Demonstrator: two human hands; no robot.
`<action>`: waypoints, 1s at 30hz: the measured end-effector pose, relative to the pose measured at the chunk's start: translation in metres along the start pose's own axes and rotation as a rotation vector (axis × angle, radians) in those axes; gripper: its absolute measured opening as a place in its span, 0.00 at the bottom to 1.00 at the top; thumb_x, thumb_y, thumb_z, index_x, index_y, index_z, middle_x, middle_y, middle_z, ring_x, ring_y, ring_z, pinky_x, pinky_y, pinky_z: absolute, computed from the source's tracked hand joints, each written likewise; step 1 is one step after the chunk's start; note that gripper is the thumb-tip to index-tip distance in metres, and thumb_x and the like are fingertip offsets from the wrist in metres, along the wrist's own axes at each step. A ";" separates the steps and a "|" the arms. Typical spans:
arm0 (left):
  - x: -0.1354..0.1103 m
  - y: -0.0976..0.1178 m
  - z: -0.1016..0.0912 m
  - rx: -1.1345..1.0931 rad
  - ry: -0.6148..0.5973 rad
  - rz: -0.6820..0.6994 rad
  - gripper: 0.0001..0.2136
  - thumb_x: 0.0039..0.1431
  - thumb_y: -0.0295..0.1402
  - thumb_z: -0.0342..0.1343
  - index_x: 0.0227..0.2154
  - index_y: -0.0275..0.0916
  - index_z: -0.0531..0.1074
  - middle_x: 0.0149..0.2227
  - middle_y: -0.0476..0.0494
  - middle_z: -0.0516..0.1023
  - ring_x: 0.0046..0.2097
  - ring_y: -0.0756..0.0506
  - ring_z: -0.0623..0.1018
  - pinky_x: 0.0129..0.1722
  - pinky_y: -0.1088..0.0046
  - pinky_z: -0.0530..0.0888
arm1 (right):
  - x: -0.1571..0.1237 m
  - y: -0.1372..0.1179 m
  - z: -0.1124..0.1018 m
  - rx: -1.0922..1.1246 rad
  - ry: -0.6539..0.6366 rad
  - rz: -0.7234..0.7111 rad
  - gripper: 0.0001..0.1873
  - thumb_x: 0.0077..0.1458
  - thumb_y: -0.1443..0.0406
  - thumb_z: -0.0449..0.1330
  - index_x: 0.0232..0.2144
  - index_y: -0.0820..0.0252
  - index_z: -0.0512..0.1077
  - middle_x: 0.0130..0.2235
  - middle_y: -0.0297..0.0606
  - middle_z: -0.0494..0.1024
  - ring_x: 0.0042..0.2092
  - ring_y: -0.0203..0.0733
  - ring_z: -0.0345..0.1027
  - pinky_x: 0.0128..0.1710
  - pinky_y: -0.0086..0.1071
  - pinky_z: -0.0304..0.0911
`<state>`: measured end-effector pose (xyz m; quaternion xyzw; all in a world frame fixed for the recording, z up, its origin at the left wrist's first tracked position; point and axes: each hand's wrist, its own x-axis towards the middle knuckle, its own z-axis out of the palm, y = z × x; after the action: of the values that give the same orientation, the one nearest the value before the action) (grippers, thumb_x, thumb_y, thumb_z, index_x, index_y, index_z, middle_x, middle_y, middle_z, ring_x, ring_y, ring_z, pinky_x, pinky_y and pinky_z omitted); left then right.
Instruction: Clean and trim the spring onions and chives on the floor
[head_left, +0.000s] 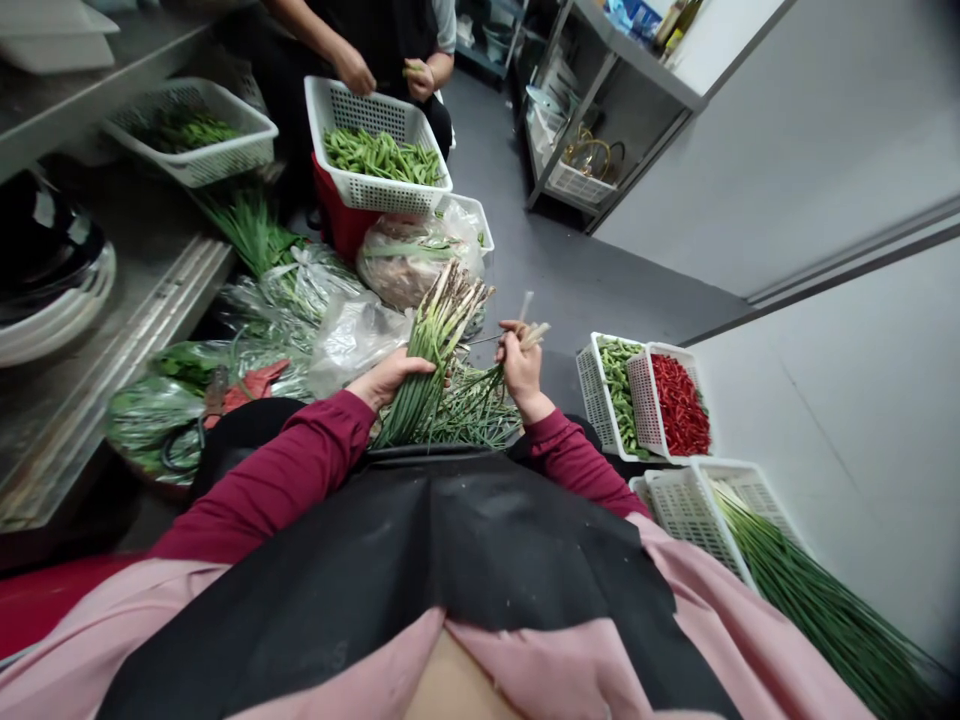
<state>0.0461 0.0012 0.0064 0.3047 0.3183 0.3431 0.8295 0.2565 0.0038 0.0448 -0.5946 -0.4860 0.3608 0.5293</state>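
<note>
My left hand (396, 380) is closed round a thick bunch of spring onions (431, 365), its thumb across the stalks. Their pale, brown-tinged root ends point up and away from me, and the green tops hang toward my apron. To the right, my right hand (521, 365) is closed on a few spring onions whose white ends (536, 335) stick out past the fingers. A thin dark strip (486, 339) reaches from that hand toward the bunch; I cannot tell what it is. More loose green stalks (480, 405) lie below, between my hands.
Across from me a co-worker's hands (356, 70) are above a white basket of green pods (382, 155). Plastic-bagged greens (161, 400) lie at left beside a metal shelf (150, 340). On the right stand baskets of red chillies (679, 405), green peppers (621, 385) and long green stalks (810, 580).
</note>
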 end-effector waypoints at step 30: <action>0.005 -0.006 -0.001 0.264 0.057 0.140 0.18 0.37 0.30 0.67 0.35 0.32 0.74 0.27 0.47 0.75 0.27 0.49 0.73 0.29 0.73 0.70 | -0.013 0.002 0.006 0.042 -0.298 0.132 0.16 0.39 0.60 0.67 0.31 0.63 0.73 0.21 0.30 0.68 0.24 0.33 0.61 0.24 0.27 0.58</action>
<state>0.0507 0.0020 0.0003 0.4225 0.3619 0.3637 0.7472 0.2477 -0.0067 0.0405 -0.5539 -0.5112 0.4891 0.4388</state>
